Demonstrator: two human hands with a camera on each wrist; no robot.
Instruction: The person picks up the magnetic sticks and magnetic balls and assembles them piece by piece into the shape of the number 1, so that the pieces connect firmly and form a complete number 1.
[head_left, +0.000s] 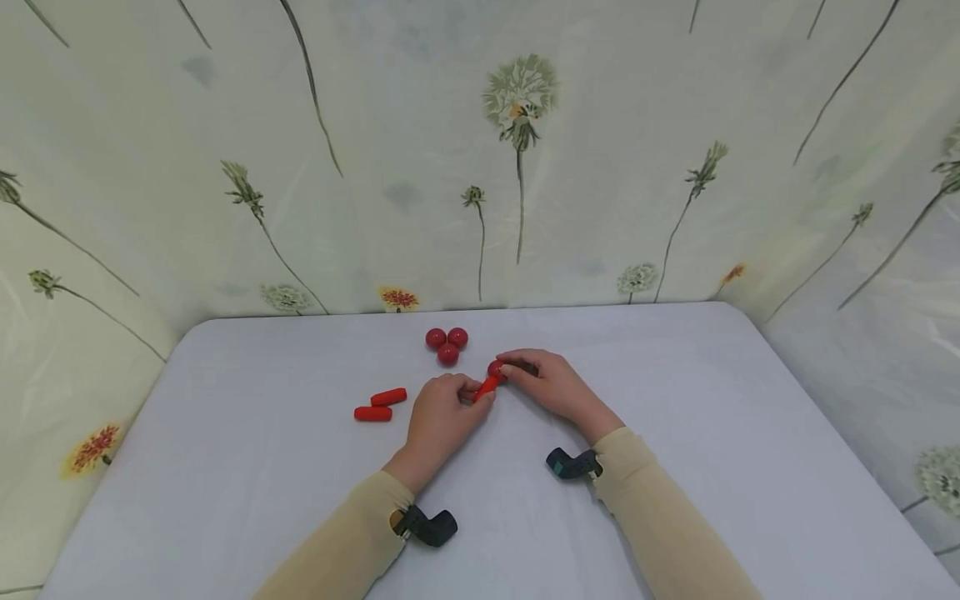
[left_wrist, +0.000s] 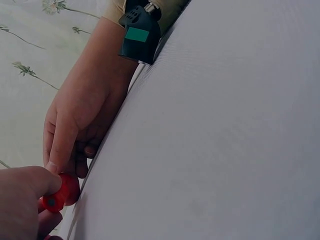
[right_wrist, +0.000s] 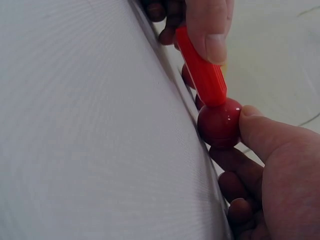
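Between thumb and fingers my left hand (head_left: pixel 444 414) pinches a bright red ribbed plastic stick (right_wrist: pixel 204 72), slanted, its far end meeting a dark red shiny ball (right_wrist: pixel 220 123). My right hand (head_left: pixel 551 383) holds that ball by thumb and finger, seen best in the right wrist view. Stick and ball touch end to end; whether they are joined I cannot tell. In the left wrist view the stick's near end (left_wrist: pixel 52 202) faces the camera and partly covers the ball.
Behind the hands, three red balls (head_left: pixel 447 354) sit in a touching cluster on the white table (head_left: pixel 300 500). Two more red sticks (head_left: pixel 372 413) lie left of my left hand. A floral cloth (head_left: pixel 405 150) hangs beyond the far table edge. Each wrist carries a dark camera (head_left: pixel 435 527).
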